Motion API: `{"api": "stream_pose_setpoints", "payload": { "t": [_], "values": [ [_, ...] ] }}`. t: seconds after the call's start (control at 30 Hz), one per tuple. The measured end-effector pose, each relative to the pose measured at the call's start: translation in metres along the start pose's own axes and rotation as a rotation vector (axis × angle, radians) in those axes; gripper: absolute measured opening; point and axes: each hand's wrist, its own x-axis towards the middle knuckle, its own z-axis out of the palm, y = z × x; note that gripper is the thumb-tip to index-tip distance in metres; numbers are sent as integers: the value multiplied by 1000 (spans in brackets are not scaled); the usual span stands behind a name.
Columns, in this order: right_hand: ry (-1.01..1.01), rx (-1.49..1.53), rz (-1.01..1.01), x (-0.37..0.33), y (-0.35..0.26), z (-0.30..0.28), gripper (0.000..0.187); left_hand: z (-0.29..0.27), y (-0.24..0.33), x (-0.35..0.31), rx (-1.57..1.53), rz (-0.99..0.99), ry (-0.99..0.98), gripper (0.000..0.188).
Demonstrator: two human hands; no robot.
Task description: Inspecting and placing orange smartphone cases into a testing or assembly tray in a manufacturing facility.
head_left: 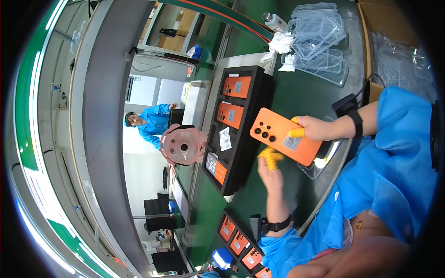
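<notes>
On the head view's clock face around the held phone [283,133], a phone tray [254,111] lies at nine, a second tray [242,230] at seven, stacked cases [320,41] at one, a carton [387,16] at two

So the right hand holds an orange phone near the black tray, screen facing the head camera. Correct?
Not quite: the head view shows the phone's back facing the camera, with its lenses and a label, not the screen. The rest stands: it's orange, in the right hand, near the black tray.
</notes>
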Motion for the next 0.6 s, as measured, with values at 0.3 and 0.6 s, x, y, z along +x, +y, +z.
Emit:
{"api": "stream_pose_setpoints", "payload": {
  "t": [0.3,0.6],
  "values": [
    [-62,-756,-542,-19,-25,-23,28,-159,-98,172,1007,11,-19,24],
    [-102,-885,-708,-17,-15,-38,24,-167,-142,190,1244,-186,-34,21]
  ]
}}
